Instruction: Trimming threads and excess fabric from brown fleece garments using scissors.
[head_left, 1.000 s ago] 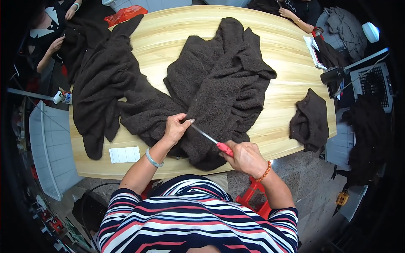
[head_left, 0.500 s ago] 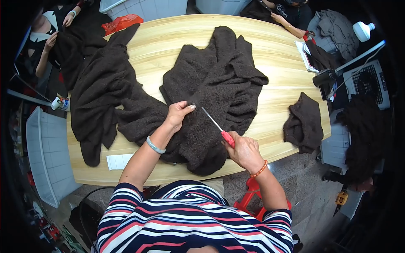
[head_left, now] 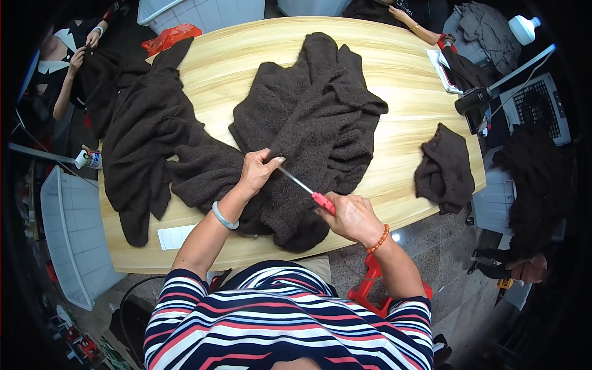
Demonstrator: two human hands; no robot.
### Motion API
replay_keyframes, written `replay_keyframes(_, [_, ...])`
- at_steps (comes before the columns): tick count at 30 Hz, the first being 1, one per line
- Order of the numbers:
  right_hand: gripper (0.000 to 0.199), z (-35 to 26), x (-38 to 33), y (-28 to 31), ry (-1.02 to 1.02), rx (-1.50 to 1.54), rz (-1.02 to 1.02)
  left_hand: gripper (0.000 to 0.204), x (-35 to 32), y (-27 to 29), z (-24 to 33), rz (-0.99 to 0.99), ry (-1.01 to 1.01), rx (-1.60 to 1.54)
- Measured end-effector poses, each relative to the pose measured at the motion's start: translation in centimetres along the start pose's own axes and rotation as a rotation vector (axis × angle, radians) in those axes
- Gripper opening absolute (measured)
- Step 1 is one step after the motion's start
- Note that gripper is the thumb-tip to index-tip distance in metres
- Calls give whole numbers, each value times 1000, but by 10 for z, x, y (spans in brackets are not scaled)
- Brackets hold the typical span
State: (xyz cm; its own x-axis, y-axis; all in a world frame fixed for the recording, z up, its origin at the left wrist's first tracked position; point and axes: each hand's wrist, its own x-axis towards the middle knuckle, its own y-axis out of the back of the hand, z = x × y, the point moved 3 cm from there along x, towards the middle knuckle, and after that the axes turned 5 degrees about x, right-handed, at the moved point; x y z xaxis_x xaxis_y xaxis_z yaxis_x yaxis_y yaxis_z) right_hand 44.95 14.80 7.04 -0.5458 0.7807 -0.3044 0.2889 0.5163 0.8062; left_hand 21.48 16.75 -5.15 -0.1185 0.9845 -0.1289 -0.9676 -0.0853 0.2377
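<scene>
On the wood-grain surface (head_left: 404, 148), your left fingers (head_left: 261, 154) pinch the dark brown knit garment (head_left: 320, 126) while your right fingers (head_left: 336, 198) grip a red-handled tool (head_left: 322, 201), apparently probing there, which seems to call for steady tension.

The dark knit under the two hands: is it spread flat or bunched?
Bunched: the dark knit lies in overlapping folds and ridges on the table.

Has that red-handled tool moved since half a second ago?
Yes, the red-handled tool moved left, judged against the white paper on the table; its tip is now near the left hand.
</scene>
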Motion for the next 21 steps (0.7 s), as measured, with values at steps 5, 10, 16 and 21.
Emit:
replay_keyframes(5, [25,9,-3,2,-54,70,115,13,-4,6,-15,-86,320,-504])
replay_keyframes(10, [24,19,-12,-3,-74,98,74,13,-36,14,-10,-182,475,-519])
replay_keyframes(16, [25,4,-21,-16,22,-5,-8,9,-41,14,-10,-113,268,-339])
replay_keyframes(21, [26,-8,-28,-8,36,-51,30,12,-42,18,-31,-33,194,-204])
